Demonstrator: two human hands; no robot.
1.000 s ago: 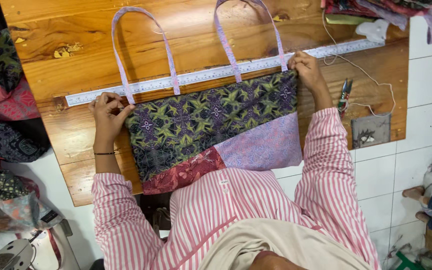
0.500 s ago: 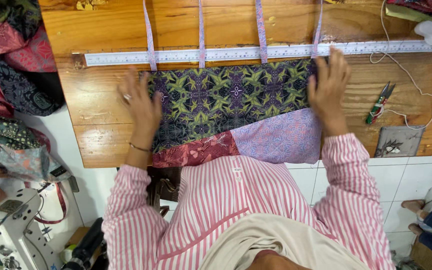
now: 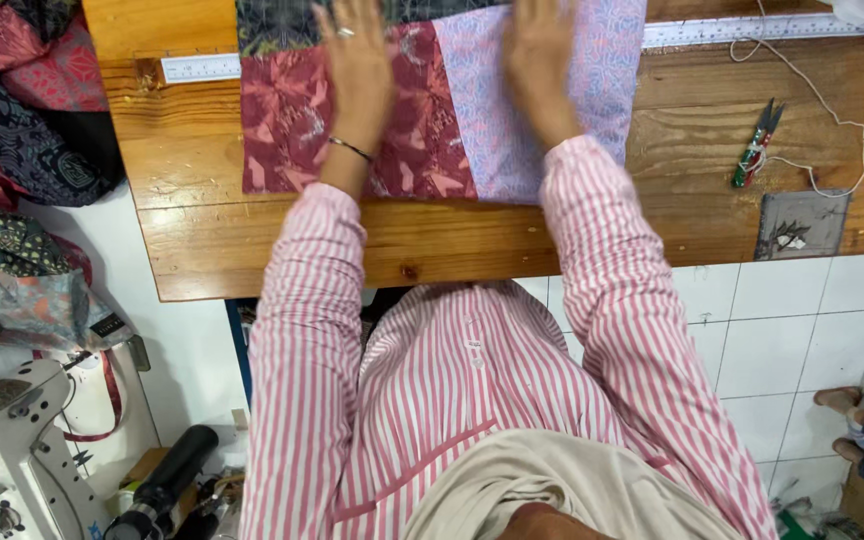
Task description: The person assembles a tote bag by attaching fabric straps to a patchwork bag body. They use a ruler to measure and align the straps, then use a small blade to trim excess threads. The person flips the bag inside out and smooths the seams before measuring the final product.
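A patchwork fabric bag (image 3: pixel 432 110) lies flat on the wooden table (image 3: pixel 452 245), with a red panel on the left, a lilac panel on the right and dark patterned cloth at the top edge. My left hand (image 3: pixel 357 65) presses palm down on the red panel, fingers spread, a ring and a bracelet showing. My right hand (image 3: pixel 542 60) rests flat on the lilac panel and is blurred. Both arms wear pink striped sleeves. The bag's handles are out of view.
A long metal ruler (image 3: pixel 752 30) lies across the table behind the bag. Small thread snips (image 3: pixel 757 145), a white cord (image 3: pixel 832 120) and a grey fabric scrap (image 3: pixel 802 225) sit right. Piled fabrics (image 3: pixel 22 110) lie left; a white sewing machine (image 3: pixel 12 450) stands below left.
The bag has slid toward the table's near edge, or the view tipped down. Both hands moved from its upper corners onto the lower red and lilac panels.
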